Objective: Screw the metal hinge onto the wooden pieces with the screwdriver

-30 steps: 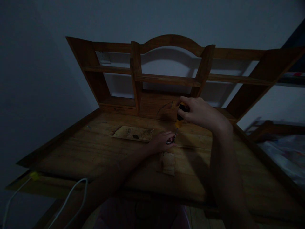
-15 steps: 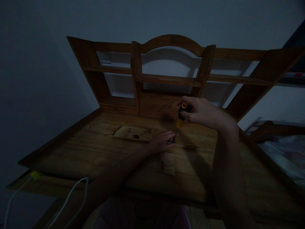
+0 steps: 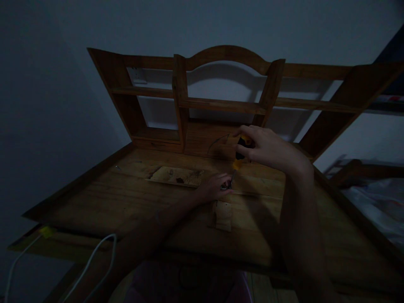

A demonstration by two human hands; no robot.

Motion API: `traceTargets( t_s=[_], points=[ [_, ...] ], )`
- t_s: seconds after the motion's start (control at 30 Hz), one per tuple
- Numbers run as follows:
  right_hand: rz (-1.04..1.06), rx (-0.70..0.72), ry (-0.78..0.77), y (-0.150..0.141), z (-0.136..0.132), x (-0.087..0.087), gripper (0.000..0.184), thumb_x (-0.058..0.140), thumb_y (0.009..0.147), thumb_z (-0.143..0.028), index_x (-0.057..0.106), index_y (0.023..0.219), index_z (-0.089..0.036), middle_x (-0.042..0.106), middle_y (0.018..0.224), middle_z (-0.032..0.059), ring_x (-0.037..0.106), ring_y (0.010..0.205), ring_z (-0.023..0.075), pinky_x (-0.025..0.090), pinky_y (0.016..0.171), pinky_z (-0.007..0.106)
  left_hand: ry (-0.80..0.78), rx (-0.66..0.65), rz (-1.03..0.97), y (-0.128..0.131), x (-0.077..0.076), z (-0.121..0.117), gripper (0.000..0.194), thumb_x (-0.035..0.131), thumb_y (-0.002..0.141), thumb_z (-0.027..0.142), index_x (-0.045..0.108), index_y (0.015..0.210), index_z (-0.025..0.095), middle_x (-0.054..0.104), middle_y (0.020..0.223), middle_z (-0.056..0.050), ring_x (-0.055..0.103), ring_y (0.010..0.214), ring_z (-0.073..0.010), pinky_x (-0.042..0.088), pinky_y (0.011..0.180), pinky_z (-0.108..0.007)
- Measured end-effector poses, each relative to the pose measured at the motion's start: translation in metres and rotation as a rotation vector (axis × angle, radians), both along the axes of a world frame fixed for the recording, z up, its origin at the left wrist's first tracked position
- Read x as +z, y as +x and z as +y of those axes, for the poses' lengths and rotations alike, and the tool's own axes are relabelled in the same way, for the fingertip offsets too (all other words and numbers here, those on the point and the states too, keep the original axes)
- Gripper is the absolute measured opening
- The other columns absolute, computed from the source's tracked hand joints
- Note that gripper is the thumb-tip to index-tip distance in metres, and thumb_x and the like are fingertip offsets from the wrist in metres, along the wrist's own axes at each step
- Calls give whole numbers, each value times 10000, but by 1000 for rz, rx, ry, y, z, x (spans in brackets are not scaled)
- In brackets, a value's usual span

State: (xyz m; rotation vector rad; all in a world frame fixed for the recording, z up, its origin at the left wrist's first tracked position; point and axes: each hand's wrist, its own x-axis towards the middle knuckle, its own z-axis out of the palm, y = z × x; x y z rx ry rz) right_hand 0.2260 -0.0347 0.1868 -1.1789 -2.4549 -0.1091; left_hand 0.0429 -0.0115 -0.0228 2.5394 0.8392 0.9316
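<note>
In the head view my right hand point(image 3: 263, 147) is wrapped round the black and yellow handle of a screwdriver point(image 3: 236, 163). Its shaft slants down to a small metal piece point(image 3: 224, 187) on the wooden desk point(image 3: 142, 210). My left hand point(image 3: 214, 186) lies low over the desk, its fingers closed on that metal piece beside the screwdriver's tip. Dim light and the fingers hide the piece's exact kind. Just in front of my left hand sits a short wooden block point(image 3: 223, 216). Left of the hand a longer pale board point(image 3: 175, 176) with dark marks lies flat.
A wooden shelf unit point(image 3: 221, 105) rises along the desk's back edge. A small shiny item point(image 3: 118, 167) lies at the left. White cable point(image 3: 104, 242) loops near the front left edge, close to my left forearm. A wall socket point(image 3: 139, 76) shows behind the shelves.
The screwdriver's handle has turned slightly in my right hand, and the fingers have shifted a little. My left hand stays in place on the metal piece.
</note>
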Motion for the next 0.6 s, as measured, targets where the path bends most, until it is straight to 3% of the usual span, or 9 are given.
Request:
traceTargets(
  t_s=[0.13,0.33,0.4,0.53,0.6],
  points=[
    [-4,51,-51,-1,0,1,235,544,927,-325,646,1105,-211,699,1058,60,643,947,221,454,828,313,-25,18,13,0,-1,0,186,650,911,334,560,953,178,595,944,-34,570,866,-170,454,757,-272],
    [-46,-209,125,-6,-1,-3,391,539,925,-554,647,935,-179,688,852,107,644,833,273,424,681,333,-20,15,26,0,2,0,175,644,908,326,554,938,179,602,929,-31,571,848,-168,445,741,-273],
    [-46,-206,114,-5,-2,-2,420,519,924,-579,647,942,-180,692,859,107,646,818,270,422,677,334,-24,18,26,0,2,0,168,638,910,324,552,932,181,602,928,-29,571,847,-166,444,736,-270],
    [-24,-49,5,1,-4,4,235,551,904,-350,665,1043,-199,713,1005,72,655,903,240,444,761,315,-33,5,17,0,1,0,179,640,910,337,551,931,183,599,932,-30,570,863,-167,450,750,-270],
    [-5,-8,-28,3,-6,6,245,550,886,-272,665,1094,-213,717,1036,50,656,917,225,448,774,302,-33,8,7,0,-1,1,184,646,907,339,552,935,183,598,940,-32,570,873,-170,454,763,-275]
  ],
)
